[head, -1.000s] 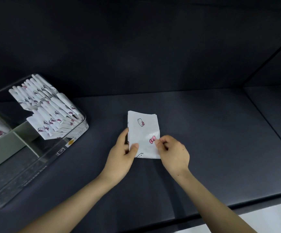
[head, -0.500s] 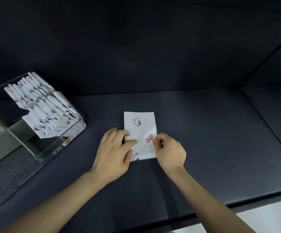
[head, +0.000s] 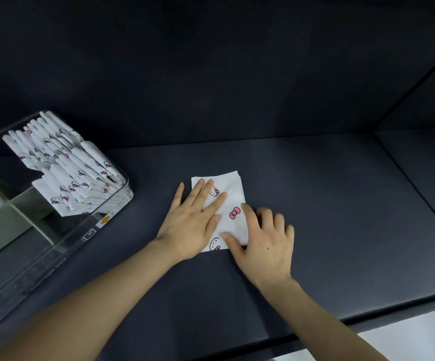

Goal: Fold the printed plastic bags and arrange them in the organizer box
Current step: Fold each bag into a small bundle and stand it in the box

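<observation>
At frame left the organizer box [head: 55,256] already holds rows of folded bags [head: 65,168]. Faint wall lettering seems to read "storage box". At centre my left grip [head: 193,220], fingers straight, flattens one bag [head: 233,196] on the surface [head: 341,217]. My right grip [head: 265,241], also flat, presses its right edge. I judge it is not yet boxed.
</observation>
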The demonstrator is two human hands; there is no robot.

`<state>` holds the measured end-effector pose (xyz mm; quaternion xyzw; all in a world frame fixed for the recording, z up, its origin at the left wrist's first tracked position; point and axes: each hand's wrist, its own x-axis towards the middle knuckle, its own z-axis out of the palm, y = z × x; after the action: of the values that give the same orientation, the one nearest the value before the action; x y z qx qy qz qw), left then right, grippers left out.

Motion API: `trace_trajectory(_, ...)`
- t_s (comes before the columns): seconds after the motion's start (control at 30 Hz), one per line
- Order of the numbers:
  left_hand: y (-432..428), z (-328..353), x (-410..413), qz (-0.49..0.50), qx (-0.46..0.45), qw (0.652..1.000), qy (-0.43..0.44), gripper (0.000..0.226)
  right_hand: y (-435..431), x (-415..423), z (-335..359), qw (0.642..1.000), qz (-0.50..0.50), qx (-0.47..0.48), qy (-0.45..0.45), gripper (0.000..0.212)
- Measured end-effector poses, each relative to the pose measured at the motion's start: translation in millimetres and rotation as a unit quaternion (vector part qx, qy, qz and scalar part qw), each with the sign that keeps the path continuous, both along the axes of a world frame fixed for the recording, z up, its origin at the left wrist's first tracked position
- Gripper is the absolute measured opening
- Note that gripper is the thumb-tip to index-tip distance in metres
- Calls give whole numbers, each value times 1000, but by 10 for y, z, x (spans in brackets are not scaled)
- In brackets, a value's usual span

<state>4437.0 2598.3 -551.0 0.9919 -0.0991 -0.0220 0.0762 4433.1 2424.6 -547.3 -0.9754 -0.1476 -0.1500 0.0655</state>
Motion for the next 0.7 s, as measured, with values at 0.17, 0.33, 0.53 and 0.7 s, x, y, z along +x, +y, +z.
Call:
trace_trajectory(0.17,12,16,-15,1,-5,1000,-6,69,-264,-68,-49,999,-26,0,35,55)
trace_trajectory(0.33,1,-4,-12,3,4,1000,-5,69,-407,-23,55,994,0,106,40,48)
trace_trajectory(0.53,20,-2,-4,1,5,1000,18,73,-460,137,24,957,286,47,-21,21)
trace_trajectory(0.7,150,21,-96,6,-294,954,-64,59,-414,230,6,940,334,40,-49,17)
